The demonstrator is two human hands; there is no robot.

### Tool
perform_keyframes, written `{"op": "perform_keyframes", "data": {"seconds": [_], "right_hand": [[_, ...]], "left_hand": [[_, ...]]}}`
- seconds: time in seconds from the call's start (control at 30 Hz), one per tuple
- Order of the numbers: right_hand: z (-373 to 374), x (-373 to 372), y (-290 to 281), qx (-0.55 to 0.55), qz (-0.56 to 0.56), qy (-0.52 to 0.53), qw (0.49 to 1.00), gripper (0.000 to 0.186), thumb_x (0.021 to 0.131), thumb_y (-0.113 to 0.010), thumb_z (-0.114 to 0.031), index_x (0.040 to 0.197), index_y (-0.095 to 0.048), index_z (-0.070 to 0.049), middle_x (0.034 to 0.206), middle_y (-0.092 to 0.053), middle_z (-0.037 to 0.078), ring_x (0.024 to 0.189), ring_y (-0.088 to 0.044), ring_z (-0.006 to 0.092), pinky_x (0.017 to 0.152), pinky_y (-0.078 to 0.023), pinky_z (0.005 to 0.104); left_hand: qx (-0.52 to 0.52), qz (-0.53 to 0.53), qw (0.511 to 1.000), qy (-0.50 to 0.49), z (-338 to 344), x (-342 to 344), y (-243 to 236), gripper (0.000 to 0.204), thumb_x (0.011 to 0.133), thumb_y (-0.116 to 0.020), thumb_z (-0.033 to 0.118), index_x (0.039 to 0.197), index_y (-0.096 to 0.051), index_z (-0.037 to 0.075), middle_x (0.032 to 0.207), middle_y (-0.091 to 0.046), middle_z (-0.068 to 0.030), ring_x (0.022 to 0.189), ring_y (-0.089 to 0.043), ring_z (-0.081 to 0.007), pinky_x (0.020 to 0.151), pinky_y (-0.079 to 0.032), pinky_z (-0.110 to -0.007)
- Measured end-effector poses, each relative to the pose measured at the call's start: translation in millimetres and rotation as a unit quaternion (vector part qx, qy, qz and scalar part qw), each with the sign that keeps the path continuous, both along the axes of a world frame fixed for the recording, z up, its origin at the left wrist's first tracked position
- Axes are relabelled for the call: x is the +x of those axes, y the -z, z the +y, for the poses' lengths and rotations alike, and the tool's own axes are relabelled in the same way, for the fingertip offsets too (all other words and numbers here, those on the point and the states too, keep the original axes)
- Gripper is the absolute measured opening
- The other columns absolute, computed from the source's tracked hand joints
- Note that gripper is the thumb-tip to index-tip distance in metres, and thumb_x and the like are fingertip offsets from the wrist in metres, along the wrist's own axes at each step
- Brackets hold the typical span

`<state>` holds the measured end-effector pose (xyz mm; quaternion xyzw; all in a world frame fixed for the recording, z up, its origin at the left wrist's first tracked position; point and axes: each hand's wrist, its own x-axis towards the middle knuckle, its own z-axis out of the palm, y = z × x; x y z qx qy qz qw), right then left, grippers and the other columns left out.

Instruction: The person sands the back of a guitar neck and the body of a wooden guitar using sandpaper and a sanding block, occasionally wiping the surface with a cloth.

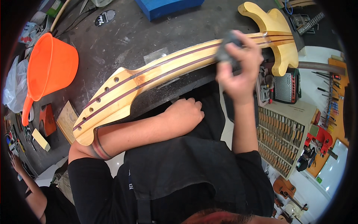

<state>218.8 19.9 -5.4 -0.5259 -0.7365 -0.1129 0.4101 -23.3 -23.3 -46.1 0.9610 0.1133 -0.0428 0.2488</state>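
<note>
A pale wooden guitar neck (182, 59) with dark lengthwise stripes lies along the bench edge, its back facing up. Its headstock (108, 100), with a row of holes, points to the near left over my left forearm. At the far right it joins a two-horned body (276, 24). My right hand (242, 69) grips a dark grey sanding block (228, 48) on the neck near the body; motion blurs both. Curled into a fist, my left hand (185, 115) rests by the bench edge below the neck, with nothing visible in it.
An orange dipper (56, 67) stands on the dark bench (123, 33) at left, near a plastic bag (16, 87). A blue block (167, 7) lies at the back. To the right are a drawer rack (279, 136) and a radio (286, 87). Another person's arm (28, 179) shows at lower left.
</note>
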Motion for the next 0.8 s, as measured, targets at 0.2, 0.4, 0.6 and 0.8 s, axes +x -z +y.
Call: {"op": "perform_keyframes", "data": {"seconds": [0.2,0.4,0.6,0.8], "right_hand": [[-21.0,-112.8,-18.5,-0.057,0.078,-0.129,0.987,0.052,0.067,-0.091,-0.029,0.118,-0.083,-0.022,0.148,-0.075,0.016,0.131,-0.072,0.0353,0.108,-0.052,0.0508],[-1.7,9.3,8.1,-0.01,0.056,0.045,0.997,0.048,0.072,-0.085,-0.023,0.12,-0.082,-0.015,0.148,-0.074,0.016,0.133,-0.07,0.0357,0.113,-0.047,0.0495],[-9.1,-84.7,-20.7,-0.065,0.019,-0.114,0.991,0.051,0.073,-0.086,-0.025,0.123,-0.081,-0.019,0.149,-0.075,0.017,0.13,-0.074,0.0372,0.107,-0.058,0.0498],[-5.9,-32.7,-3.0,-0.036,0.025,0.099,0.994,0.043,0.087,-0.088,-0.021,0.127,-0.079,-0.01,0.149,-0.07,0.018,0.134,-0.065,0.037,0.12,-0.047,0.0529]], "left_hand": [[0.126,-0.32,0.93,-0.129,-26.0,12.1,66.9,0.021,0.094,-0.077,0.013,0.109,-0.087,0.003,0.111,-0.08,-0.0176,0.104,-0.079,-0.0321,0.085,-0.068,-0.043],[-0.042,-0.006,0.999,0.0,-1.4,2.6,4.0,0.023,0.094,-0.075,0.012,0.113,-0.087,0.005,0.113,-0.078,-0.0188,0.106,-0.078,-0.0392,0.097,-0.065,-0.048],[0.06,-0.164,0.98,-0.09,-14.6,5.8,38.6,0.02,0.098,-0.075,0.013,0.111,-0.087,0.004,0.114,-0.078,-0.0166,0.11,-0.078,-0.0315,0.091,-0.067,-0.047],[-0.023,-0.008,1.0,0.015,-2.6,2.5,12.6,0.026,0.095,-0.076,0.016,0.115,-0.087,0.004,0.12,-0.078,-0.0169,0.118,-0.077,-0.0321,0.093,-0.067,-0.045]]}}
